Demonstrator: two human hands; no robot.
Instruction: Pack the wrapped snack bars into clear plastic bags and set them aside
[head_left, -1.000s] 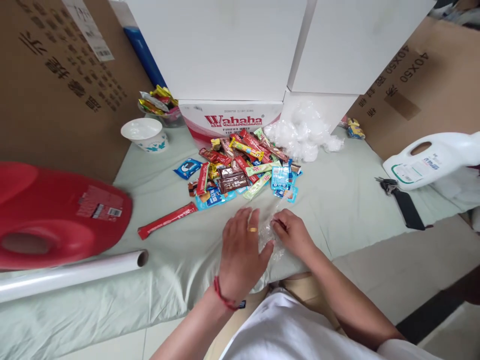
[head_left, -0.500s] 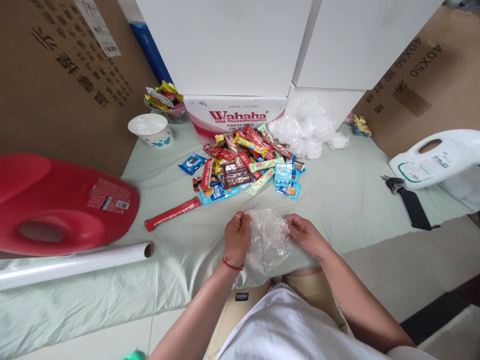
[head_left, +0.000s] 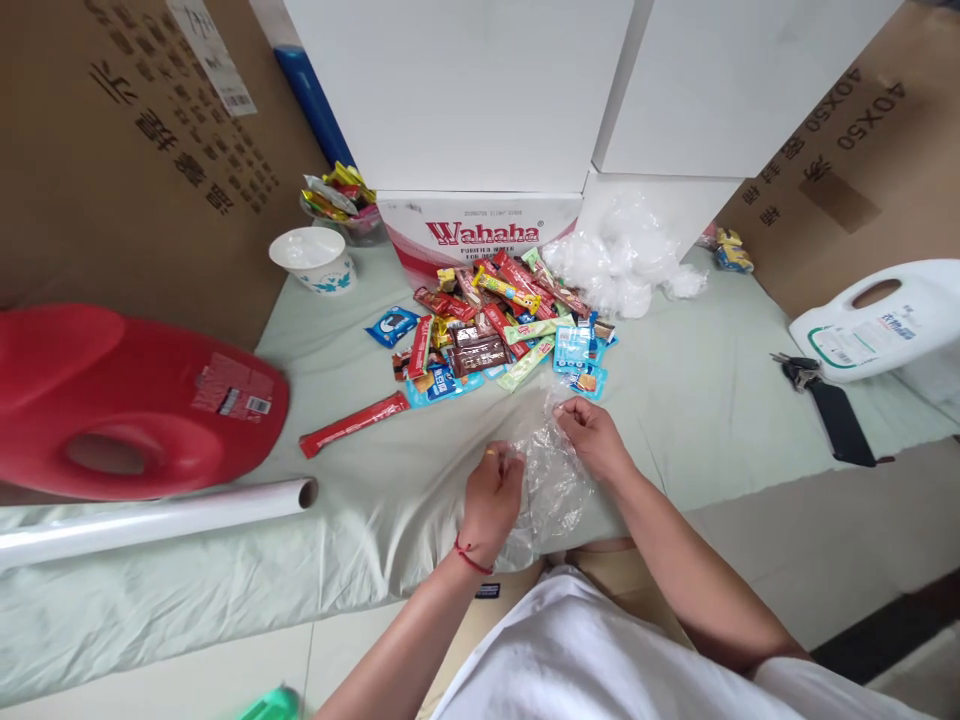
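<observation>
A thin, crinkled clear plastic bag is stretched between my two hands at the near edge of the cloth. My left hand, with a red string on its wrist, pinches the bag's left side. On the upper right side, my right hand grips the film between thumb and fingers. Just beyond the bag lies a heap of wrapped snacks, in red, brown, blue, green and yellow packets. One long red packet sticks out to the left of the heap.
Crumpled clear bags lie against the white Wahaha box. At left are a paper cup, a red jug and a plastic film roll. A white bottle, keys and a black phone are at right.
My right hand has moved up and slightly left with the bag's edge. My left hand has shifted down and to the right, and the bag now slants between them.
</observation>
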